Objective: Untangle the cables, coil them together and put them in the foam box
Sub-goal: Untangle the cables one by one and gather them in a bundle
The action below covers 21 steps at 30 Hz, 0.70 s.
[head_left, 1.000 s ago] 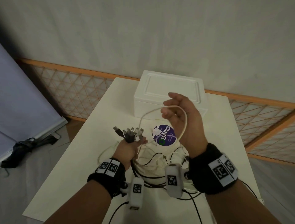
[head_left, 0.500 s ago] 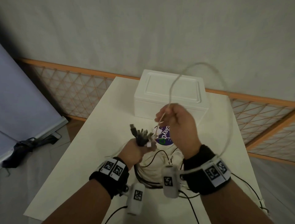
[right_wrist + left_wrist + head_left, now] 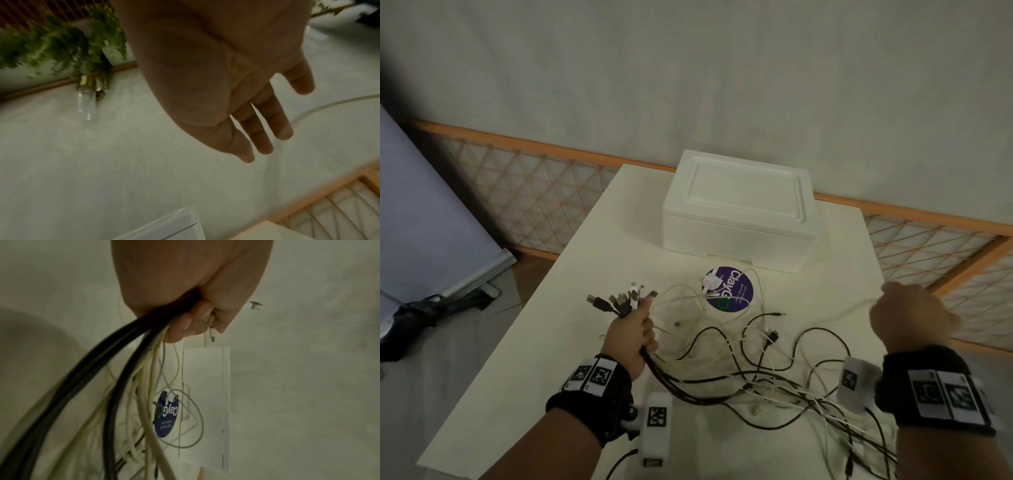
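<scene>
Left hand (image 3: pixel 631 337) bunches cables (image 3: pixel 726 383); blurred right hand (image 3: pixel 909 320) fingers extended, empty.

Black and white cables (image 3: pixel 739 373) sprawl tangled across the tabletop (image 3: pixel 571 329), connector ends bunched upward; white foam box (image 3: pixel 739 216) sits closed behind.

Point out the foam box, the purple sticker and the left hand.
foam box (image 3: pixel 743 195): head view, middle of its closed lid.
purple sticker (image 3: pixel 736 291): head view, its printed face.
left hand (image 3: pixel 631 334): head view, back of the hand gripping cables.
</scene>
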Each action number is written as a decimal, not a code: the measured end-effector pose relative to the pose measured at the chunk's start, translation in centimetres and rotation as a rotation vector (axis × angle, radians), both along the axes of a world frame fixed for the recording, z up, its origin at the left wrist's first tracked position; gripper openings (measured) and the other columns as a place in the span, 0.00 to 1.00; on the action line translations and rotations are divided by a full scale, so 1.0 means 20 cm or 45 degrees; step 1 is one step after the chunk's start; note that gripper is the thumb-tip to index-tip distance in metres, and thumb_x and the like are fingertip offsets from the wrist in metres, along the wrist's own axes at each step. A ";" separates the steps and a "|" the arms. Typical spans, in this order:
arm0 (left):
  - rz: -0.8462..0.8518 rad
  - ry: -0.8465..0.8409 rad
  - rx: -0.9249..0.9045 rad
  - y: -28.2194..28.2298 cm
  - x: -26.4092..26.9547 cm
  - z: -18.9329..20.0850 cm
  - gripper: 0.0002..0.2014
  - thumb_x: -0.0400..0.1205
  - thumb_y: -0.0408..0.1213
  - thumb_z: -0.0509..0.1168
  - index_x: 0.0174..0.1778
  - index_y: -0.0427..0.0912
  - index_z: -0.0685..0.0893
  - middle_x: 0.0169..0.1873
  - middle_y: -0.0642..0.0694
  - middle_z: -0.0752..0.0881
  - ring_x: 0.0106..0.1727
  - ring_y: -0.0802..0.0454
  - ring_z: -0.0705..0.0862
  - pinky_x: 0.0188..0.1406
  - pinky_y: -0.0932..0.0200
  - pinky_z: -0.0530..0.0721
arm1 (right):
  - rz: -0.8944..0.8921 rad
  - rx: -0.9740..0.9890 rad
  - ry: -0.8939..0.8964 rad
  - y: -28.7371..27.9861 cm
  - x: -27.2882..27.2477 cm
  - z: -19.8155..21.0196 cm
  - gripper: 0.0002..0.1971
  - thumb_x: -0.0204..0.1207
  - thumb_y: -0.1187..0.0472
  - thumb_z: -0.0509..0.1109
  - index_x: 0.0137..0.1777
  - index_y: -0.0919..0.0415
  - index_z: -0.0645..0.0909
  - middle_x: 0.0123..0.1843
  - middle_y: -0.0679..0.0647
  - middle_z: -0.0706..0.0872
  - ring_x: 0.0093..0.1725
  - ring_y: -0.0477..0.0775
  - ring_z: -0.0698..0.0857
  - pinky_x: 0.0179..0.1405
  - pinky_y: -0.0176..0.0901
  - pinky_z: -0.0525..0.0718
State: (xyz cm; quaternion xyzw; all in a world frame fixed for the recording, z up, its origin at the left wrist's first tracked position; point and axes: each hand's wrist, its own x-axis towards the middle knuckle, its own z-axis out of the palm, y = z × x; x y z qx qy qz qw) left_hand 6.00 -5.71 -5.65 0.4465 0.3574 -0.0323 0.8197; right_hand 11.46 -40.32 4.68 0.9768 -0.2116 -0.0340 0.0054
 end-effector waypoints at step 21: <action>0.336 -0.223 -0.374 0.17 -0.23 0.06 0.23 0.80 0.47 0.64 0.19 0.49 0.67 0.14 0.54 0.59 0.13 0.59 0.59 0.14 0.66 0.59 | 1.166 0.245 0.334 0.45 -0.34 -0.35 0.13 0.77 0.47 0.61 0.57 0.49 0.75 0.50 0.51 0.86 0.53 0.53 0.84 0.43 0.43 0.77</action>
